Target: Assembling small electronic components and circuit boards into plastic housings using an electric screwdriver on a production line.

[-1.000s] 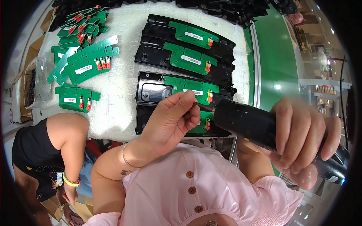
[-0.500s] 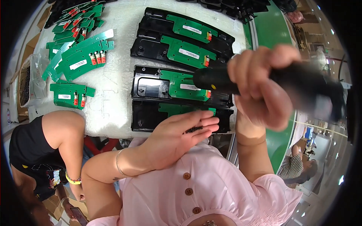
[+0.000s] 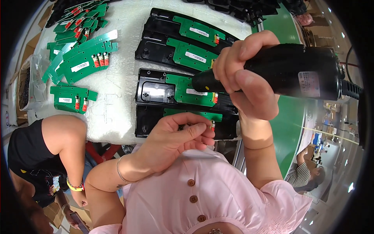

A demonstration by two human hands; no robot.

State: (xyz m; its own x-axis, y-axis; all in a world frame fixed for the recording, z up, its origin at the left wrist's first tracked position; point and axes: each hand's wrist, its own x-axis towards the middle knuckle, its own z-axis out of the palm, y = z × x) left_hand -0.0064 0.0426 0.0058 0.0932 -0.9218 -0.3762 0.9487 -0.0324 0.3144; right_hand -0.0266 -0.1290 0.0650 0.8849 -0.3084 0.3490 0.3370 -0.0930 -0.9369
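Note:
My right hand [image 3: 251, 80] is wrapped round a black electric screwdriver [image 3: 290, 70]. The tool lies nearly level, its nose over the green circuit board [image 3: 177, 82] in the third black plastic housing [image 3: 156, 92]; the bit's tip is hidden. Close to the front housing [image 3: 150, 121], my left hand [image 3: 175, 138] has its fingers curled in over small black screws, which the fingers now mostly cover. Part of the front circuit board [image 3: 212, 116] shows beyond that hand. Two more housings lie behind, holding circuit boards [image 3: 191, 54] with white labels and red-and-white connectors.
Loose green circuit boards [image 3: 80, 66] are piled at the left on the white foam-covered table [image 3: 113, 87]. Black parts [image 3: 237, 9] lie along the back. A cable [image 3: 352, 90] trails from the screwdriver. Another person's arm [image 3: 74, 152] is close at the left.
My left hand's fingers have curled in from an open palm that showed the black screws. My right hand and the screwdriver have shifted slightly left, and the tool's rear end has swung up.

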